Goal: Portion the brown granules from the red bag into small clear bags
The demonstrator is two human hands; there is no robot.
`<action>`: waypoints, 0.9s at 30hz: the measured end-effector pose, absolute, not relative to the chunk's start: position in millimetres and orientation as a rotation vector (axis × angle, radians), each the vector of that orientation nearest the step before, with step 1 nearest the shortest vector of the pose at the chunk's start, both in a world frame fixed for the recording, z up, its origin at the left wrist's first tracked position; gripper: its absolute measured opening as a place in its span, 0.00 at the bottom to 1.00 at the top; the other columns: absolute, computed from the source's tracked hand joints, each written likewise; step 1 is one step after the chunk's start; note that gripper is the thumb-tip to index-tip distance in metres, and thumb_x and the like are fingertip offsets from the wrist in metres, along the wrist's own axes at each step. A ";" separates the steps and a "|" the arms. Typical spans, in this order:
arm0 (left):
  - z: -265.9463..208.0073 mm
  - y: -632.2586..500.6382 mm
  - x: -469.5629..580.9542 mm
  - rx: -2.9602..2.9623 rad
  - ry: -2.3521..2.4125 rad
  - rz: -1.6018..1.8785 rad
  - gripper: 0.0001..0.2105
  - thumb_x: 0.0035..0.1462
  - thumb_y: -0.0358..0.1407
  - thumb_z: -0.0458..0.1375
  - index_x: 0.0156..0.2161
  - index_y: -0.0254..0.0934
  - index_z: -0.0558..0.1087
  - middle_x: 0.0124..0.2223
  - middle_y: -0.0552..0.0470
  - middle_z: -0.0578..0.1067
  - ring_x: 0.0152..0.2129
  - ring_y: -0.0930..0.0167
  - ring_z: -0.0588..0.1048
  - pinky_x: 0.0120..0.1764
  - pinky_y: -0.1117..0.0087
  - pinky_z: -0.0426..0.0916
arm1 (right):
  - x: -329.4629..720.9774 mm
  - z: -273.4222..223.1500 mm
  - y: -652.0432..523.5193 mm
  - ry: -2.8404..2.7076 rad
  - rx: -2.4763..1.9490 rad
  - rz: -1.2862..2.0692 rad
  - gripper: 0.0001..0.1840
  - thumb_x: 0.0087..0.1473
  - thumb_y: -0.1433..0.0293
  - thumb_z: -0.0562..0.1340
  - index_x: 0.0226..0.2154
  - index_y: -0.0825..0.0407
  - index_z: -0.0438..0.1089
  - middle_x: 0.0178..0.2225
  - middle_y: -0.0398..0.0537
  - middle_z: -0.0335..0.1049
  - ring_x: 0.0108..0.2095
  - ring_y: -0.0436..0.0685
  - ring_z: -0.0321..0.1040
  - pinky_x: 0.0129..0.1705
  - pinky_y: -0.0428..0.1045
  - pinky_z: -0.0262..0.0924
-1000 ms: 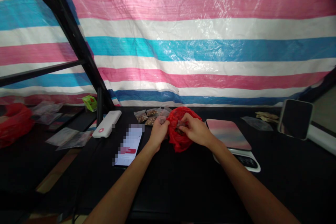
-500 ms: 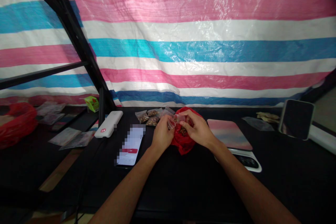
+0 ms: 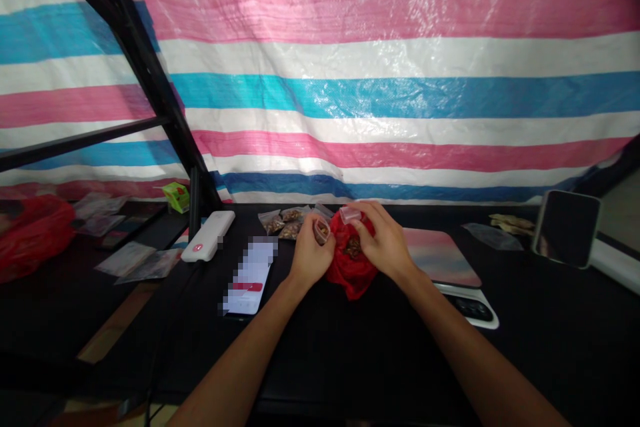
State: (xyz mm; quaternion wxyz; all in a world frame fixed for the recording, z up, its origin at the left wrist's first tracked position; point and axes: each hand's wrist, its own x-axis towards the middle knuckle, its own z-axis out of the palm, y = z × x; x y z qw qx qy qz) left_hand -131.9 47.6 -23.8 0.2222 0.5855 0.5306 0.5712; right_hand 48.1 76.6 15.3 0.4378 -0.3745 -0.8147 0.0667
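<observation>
Partly hidden, a pouch (image 3: 322,232) sits in the curled left hand (image 3: 311,255); the right hand (image 3: 386,240) pinches indistinct plastic (image 3: 349,215).

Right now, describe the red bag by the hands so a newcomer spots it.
On the black table below the striped sheet, look toward the far edge. The crumpled red bag lies between the left hand and the right hand. Unlike the other red bag at far left, its open mouth shows small brown pieces.
</observation>
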 end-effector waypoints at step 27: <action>-18.2 40.4 -139.1 1.838 1.713 1.518 0.17 0.59 0.41 0.65 0.50 0.41 0.69 0.47 0.46 0.79 0.45 0.59 0.78 0.50 0.61 0.69 | 30.4 12.0 60.0 -2.055 -0.794 0.324 0.07 0.68 0.67 0.58 0.42 0.46 0.72 0.43 0.49 0.79 0.44 0.60 0.76 0.50 0.55 0.69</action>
